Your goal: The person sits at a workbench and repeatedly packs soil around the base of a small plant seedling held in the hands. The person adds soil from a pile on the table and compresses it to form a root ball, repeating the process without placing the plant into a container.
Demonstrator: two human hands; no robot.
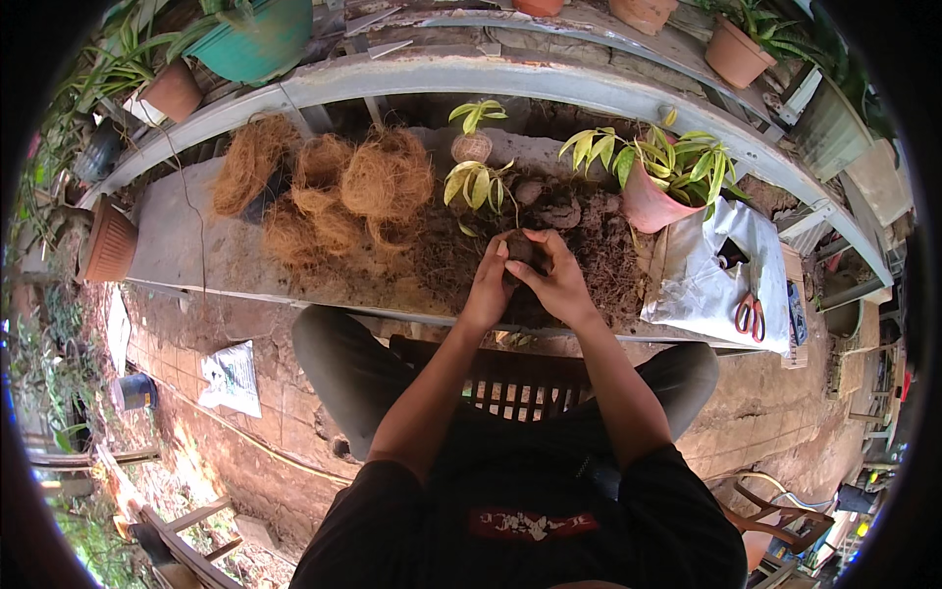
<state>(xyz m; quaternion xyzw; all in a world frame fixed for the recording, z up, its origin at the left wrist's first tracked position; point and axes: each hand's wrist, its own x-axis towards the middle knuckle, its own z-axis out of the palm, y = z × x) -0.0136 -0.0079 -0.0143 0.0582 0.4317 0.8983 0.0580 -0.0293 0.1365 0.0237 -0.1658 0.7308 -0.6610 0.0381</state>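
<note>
Both hands meet over the dark soil (456, 269) spread on the bench. My left hand (491, 278) and my right hand (553, 274) cup a ball of dark soil (519, 249) between their fingers. A thin stem rises from the ball towards a cutting with yellow-green leaves (478, 182) just beyond the hands. Farther back stands a wrapped root ball (471, 148) with a leafy sprout on top. Clumps of soil (559, 212) lie beyond my right hand. Brown coconut fibre (386, 173) is heaped to the left of the soil.
On the right, a pink pot (651, 199) with leafy stems leans near a white plastic sack (692, 280). Orange-handled scissors (751, 318) lie on the sack. A metal rail (515, 76) runs behind the bench. A terracotta pot (110, 244) is at the left end.
</note>
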